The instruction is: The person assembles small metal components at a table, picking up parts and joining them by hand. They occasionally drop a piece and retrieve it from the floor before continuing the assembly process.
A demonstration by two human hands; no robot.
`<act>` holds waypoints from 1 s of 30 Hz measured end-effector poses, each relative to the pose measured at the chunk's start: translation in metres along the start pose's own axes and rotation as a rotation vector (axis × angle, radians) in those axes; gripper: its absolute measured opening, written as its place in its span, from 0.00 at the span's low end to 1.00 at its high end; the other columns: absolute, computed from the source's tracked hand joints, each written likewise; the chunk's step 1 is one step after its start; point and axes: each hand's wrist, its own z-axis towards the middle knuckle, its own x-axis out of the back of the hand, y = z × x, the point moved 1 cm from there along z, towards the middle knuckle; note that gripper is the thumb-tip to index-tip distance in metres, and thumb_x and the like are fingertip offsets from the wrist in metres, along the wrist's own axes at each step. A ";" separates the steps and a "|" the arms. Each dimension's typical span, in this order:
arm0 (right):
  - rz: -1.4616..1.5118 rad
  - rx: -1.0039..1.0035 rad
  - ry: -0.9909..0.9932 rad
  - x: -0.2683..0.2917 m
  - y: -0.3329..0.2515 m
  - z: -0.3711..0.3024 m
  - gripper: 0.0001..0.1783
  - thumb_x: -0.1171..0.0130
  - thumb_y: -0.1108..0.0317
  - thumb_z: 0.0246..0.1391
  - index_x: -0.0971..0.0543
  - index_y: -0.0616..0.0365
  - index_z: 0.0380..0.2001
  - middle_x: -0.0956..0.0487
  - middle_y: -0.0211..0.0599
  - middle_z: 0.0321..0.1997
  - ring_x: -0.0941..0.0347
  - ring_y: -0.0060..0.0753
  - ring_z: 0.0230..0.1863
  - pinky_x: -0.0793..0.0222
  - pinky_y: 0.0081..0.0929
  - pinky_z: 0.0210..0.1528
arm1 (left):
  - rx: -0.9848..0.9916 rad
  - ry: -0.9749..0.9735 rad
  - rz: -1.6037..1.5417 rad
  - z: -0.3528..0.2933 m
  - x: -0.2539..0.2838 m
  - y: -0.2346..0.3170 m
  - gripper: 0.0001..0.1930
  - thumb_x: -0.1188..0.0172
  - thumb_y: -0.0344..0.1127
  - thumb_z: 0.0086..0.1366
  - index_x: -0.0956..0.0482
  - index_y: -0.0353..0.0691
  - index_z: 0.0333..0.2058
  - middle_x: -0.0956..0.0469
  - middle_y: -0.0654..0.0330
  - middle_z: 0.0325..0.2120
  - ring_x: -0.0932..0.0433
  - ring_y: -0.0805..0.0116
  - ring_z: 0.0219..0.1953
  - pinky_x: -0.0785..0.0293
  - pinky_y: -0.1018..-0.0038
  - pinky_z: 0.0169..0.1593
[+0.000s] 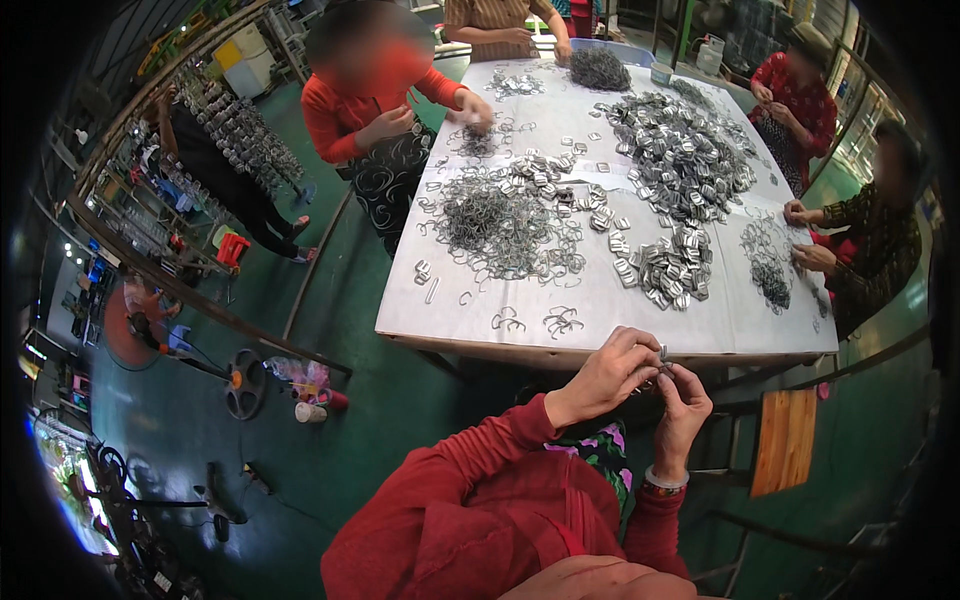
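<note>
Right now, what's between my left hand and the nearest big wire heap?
In the head view, a small cluster of bent wires lies on the table.

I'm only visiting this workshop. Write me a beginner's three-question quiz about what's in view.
1. Which has a pale bangle at its wrist: the camera wearer's left hand or right hand?
2. True or false: the wooden seat is left of both those hands.
3. What lies near the table's front edge? A) a hammer; B) curved wires; C) a spoon.

Key: 1. Right hand. 2. False. 3. B.
</note>
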 end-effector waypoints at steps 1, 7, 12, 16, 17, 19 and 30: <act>-0.010 -0.003 0.006 0.000 -0.001 0.000 0.10 0.41 0.82 0.48 0.21 0.67 0.36 0.21 0.32 0.32 0.27 0.18 0.31 0.30 0.15 0.36 | -0.017 0.007 0.031 -0.001 -0.001 0.001 0.05 0.41 0.27 0.55 0.27 0.37 0.32 0.28 0.56 0.39 0.30 0.55 0.43 0.31 0.66 0.45; -0.030 0.104 -0.021 0.002 0.003 -0.004 0.09 0.42 0.84 0.48 0.21 0.65 0.34 0.24 0.27 0.33 0.29 0.16 0.34 0.33 0.13 0.38 | -0.010 0.021 0.091 -0.007 -0.011 0.005 0.07 0.42 0.25 0.55 0.28 0.35 0.33 0.27 0.53 0.38 0.29 0.53 0.42 0.31 0.66 0.45; -0.100 0.103 -0.095 0.007 0.004 -0.004 0.10 0.42 0.84 0.49 0.21 0.65 0.37 0.22 0.32 0.32 0.28 0.17 0.31 0.31 0.14 0.35 | 0.079 -0.005 -0.070 -0.010 -0.017 -0.010 0.07 0.43 0.22 0.56 0.26 0.34 0.35 0.24 0.56 0.33 0.25 0.61 0.36 0.28 0.71 0.39; -0.080 0.018 -0.060 0.032 0.007 0.033 0.09 0.45 0.76 0.55 0.21 0.68 0.38 0.20 0.38 0.30 0.26 0.21 0.28 0.30 0.16 0.33 | 0.107 -0.012 -0.119 -0.006 -0.010 -0.015 0.06 0.43 0.22 0.56 0.26 0.34 0.33 0.24 0.56 0.29 0.25 0.60 0.32 0.29 0.70 0.36; -0.123 0.017 -0.041 0.036 0.011 0.050 0.09 0.45 0.74 0.56 0.21 0.68 0.38 0.20 0.37 0.30 0.26 0.21 0.28 0.31 0.16 0.33 | 0.126 0.001 -0.131 -0.007 -0.008 -0.015 0.05 0.42 0.22 0.55 0.26 0.34 0.32 0.25 0.56 0.29 0.26 0.57 0.33 0.30 0.68 0.37; -0.257 0.016 -0.010 0.037 0.028 0.091 0.10 0.42 0.70 0.55 0.20 0.65 0.37 0.19 0.36 0.29 0.26 0.20 0.28 0.31 0.17 0.32 | 0.180 -0.012 -0.152 -0.010 -0.007 -0.018 0.06 0.42 0.22 0.55 0.26 0.34 0.32 0.25 0.55 0.29 0.26 0.56 0.33 0.29 0.68 0.38; -1.100 0.238 -0.182 0.047 0.116 0.215 0.20 0.38 0.79 0.40 0.25 0.65 0.42 0.23 0.57 0.34 0.28 0.61 0.38 0.32 0.43 0.42 | 0.189 -0.012 -0.274 -0.015 -0.005 -0.036 0.06 0.44 0.21 0.58 0.25 0.33 0.36 0.24 0.57 0.33 0.24 0.66 0.38 0.28 0.74 0.42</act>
